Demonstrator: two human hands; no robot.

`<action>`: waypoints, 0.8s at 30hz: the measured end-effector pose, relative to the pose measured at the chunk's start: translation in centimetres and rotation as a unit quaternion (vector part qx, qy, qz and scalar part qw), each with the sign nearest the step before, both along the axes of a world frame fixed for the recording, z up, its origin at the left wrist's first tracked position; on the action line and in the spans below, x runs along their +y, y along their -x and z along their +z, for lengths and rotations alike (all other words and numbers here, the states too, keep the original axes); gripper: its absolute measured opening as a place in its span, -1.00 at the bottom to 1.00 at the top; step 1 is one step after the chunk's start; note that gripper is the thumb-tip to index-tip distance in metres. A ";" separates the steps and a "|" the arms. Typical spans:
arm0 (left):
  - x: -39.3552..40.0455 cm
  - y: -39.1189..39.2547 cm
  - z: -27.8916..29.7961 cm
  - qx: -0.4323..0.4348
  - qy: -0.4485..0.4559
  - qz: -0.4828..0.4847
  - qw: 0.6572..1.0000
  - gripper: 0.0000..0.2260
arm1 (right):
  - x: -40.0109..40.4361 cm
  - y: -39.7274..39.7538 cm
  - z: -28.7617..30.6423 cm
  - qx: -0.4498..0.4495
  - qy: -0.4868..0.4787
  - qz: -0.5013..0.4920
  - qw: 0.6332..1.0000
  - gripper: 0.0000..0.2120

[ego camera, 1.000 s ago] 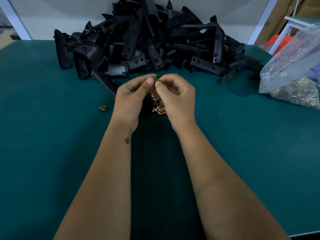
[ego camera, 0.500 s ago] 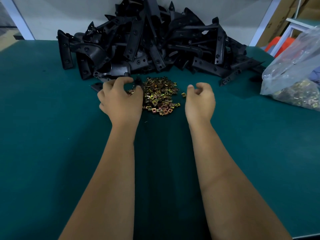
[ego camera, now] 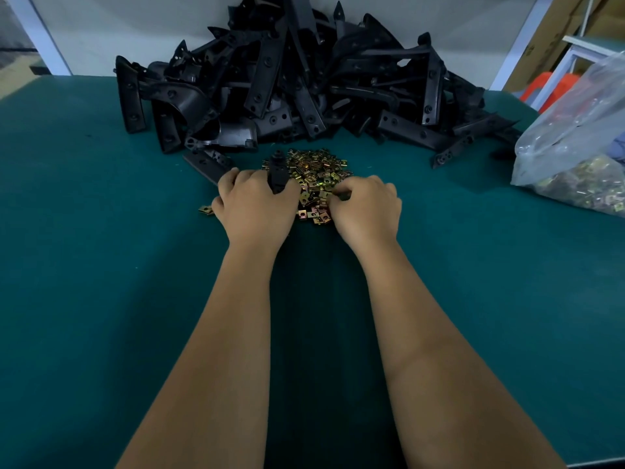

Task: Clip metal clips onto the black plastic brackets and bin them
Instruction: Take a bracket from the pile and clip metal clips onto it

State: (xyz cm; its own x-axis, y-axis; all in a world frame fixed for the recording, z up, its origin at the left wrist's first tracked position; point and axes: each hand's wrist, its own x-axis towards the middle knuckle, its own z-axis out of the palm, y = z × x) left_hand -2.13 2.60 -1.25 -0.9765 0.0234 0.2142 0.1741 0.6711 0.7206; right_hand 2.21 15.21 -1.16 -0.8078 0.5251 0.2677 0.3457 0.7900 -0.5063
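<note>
A large heap of black plastic brackets lies at the back of the green table. In front of it sits a small pile of brass-coloured metal clips. My left hand is closed around one black bracket, which sticks up between thumb and fingers at the pile's left edge. My right hand rests on the right side of the clip pile with its fingertips pinched down among the clips; whether a clip is between them is hidden.
One stray clip lies left of my left hand. A clear plastic bag holding more clips sits at the right edge of the green table. A white wall stands behind the bracket heap.
Both hands came down from a raised two-handed pinch, spread apart, then closed in on the clip pile. My left hand now grips a bracket and my right hand has moved left onto the clips.
</note>
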 end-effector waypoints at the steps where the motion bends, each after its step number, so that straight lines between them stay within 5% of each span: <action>1: 0.0 -0.1 0.1 0.009 -0.025 0.000 1.000 -0.76 | 0.0 0.0 0.0 0.009 0.018 0.002 1.000 -0.82; 6: -0.1 -0.4 0.8 0.054 -0.194 -0.005 0.979 -0.67 | -0.2 0.1 0.2 0.103 0.157 0.014 0.982 -0.91; 11: 0.0 -0.5 0.8 0.090 -0.260 -0.044 0.960 -0.66 | -0.6 0.1 1.1 0.226 0.403 0.055 0.885 -0.84; 16: 0.0 -0.6 0.7 0.079 -0.287 -0.058 0.953 -0.70 | -0.7 0.1 1.2 0.268 0.462 0.077 0.842 -0.83; 19: -0.2 -0.4 0.7 0.065 -0.314 -0.039 0.946 -0.70 | -0.3 0.1 1.0 0.247 0.394 0.008 0.885 -0.86; 22: -0.3 -0.3 0.7 0.062 -0.332 -0.023 0.941 -0.71 | 0.0 -0.1 0.4 0.155 0.199 -0.029 0.967 -0.80; 24: -0.3 -0.2 0.7 0.064 -0.332 -0.017 0.941 -0.69 | -0.3 0.0 0.2 0.110 0.108 0.009 0.988 -0.79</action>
